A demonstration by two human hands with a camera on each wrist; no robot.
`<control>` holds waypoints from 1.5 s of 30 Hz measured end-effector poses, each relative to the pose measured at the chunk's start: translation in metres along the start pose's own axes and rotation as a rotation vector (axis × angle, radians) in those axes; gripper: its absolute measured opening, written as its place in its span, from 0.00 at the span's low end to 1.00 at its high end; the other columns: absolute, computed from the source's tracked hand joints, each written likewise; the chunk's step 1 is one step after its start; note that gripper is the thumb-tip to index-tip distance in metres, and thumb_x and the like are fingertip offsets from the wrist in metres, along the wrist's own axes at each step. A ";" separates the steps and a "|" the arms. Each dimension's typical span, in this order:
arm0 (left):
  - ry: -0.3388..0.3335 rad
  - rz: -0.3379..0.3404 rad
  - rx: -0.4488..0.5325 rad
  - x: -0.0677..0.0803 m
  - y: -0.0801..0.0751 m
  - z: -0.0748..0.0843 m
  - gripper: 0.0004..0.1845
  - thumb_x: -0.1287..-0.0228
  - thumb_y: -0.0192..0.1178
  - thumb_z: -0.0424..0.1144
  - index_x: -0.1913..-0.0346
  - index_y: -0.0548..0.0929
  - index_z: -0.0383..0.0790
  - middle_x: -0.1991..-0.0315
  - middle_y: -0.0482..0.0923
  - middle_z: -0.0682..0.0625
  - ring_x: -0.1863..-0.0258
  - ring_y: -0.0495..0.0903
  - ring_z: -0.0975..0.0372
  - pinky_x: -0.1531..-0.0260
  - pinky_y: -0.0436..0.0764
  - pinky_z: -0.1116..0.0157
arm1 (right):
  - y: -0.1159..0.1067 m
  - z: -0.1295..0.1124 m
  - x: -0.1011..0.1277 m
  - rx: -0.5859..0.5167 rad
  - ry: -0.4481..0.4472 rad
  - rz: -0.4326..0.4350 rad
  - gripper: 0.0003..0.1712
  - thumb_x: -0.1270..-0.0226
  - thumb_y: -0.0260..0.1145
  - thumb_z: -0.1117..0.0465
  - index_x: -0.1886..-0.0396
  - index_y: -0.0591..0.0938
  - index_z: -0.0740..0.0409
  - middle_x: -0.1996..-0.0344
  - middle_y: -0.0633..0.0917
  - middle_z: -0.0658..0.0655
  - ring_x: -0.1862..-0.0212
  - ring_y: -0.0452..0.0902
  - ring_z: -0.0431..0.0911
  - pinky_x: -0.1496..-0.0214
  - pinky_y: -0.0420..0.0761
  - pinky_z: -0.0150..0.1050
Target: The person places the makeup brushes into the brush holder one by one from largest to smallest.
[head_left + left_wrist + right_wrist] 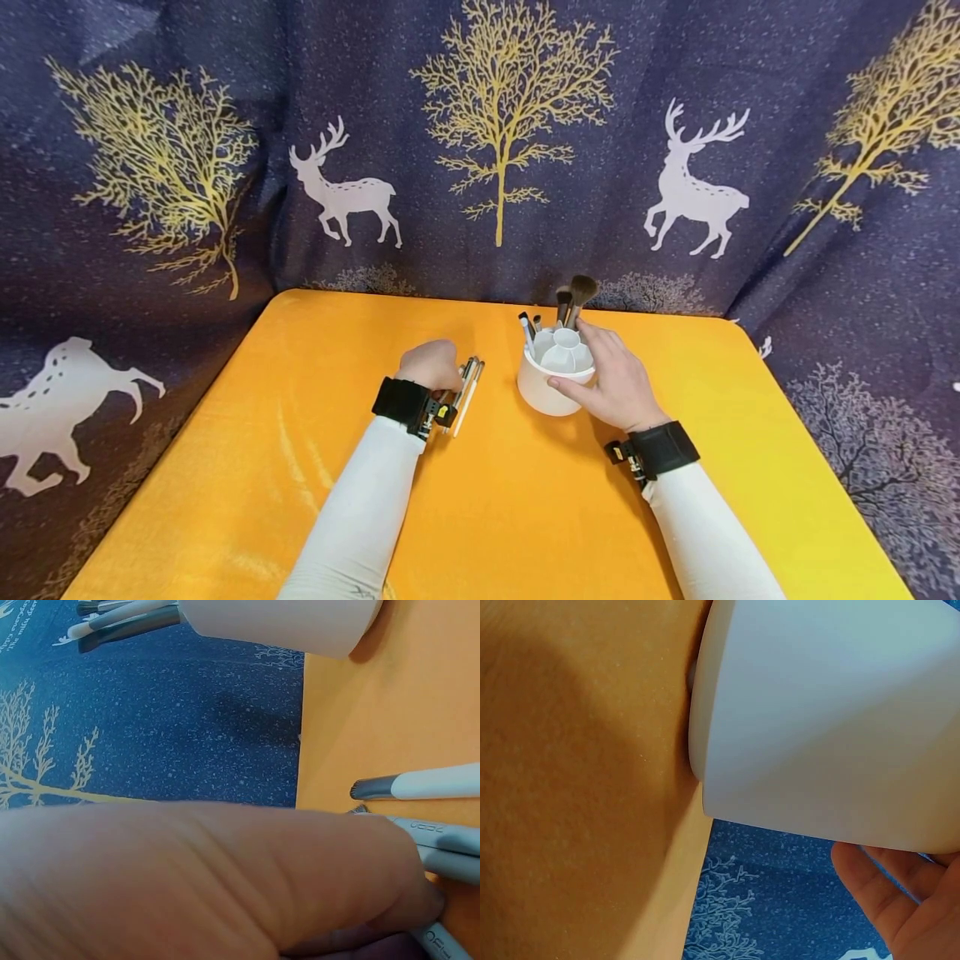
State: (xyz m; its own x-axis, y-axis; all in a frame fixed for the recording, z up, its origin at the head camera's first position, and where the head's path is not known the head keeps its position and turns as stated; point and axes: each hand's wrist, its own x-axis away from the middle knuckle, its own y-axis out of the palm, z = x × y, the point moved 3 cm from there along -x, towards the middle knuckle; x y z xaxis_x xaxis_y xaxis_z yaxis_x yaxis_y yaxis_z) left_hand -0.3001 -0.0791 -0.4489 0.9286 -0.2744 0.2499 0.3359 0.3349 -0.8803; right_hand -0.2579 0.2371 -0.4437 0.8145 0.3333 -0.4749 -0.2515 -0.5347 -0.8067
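left hand (431,365): i see it curled over loose brushes (467,390), gathering them.
right hand (617,382): fingers wrapped round holder (546,390), steadying it.

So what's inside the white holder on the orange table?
The white holder has several makeup brushes standing at its back, bristles up. Their lower handles are hidden inside its compartments.

Orange table (262,467), navy curtain (150,67) — deer, golden trees

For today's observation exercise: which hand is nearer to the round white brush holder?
Right. The right hand wraps the round white brush holder; the left hand rests apart on the loose white-handled brushes.
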 end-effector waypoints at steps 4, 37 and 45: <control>-0.008 0.006 -0.006 -0.001 0.000 0.000 0.19 0.34 0.71 0.31 0.83 0.82 0.44 0.86 0.74 0.51 0.83 0.70 0.58 0.78 0.66 0.60 | -0.001 -0.001 0.000 0.000 0.007 -0.004 0.61 0.36 0.80 0.34 0.13 0.66 0.60 0.26 0.78 0.68 0.26 0.74 0.64 0.34 0.80 0.71; 0.031 0.098 0.063 -0.003 -0.007 -0.004 0.27 0.27 0.73 0.40 0.80 0.68 0.50 0.81 0.58 0.53 0.80 0.59 0.58 0.73 0.59 0.57 | 0.000 0.000 0.001 -0.001 0.009 -0.010 0.61 0.35 0.79 0.33 0.13 0.66 0.59 0.25 0.78 0.67 0.26 0.74 0.64 0.36 0.81 0.71; 0.005 0.146 0.096 -0.003 -0.014 0.001 0.27 0.27 0.73 0.40 0.81 0.68 0.48 0.83 0.56 0.54 0.84 0.58 0.60 0.76 0.56 0.60 | 0.000 0.000 0.000 -0.004 0.012 -0.009 0.61 0.35 0.79 0.34 0.12 0.66 0.59 0.25 0.78 0.67 0.26 0.74 0.64 0.35 0.81 0.71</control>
State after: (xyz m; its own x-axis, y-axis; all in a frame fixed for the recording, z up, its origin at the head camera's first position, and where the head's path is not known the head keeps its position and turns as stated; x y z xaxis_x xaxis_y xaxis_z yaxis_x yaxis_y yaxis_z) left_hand -0.3078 -0.0823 -0.4369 0.9678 -0.2213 0.1202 0.2117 0.4562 -0.8643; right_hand -0.2575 0.2370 -0.4438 0.8232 0.3287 -0.4630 -0.2417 -0.5350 -0.8096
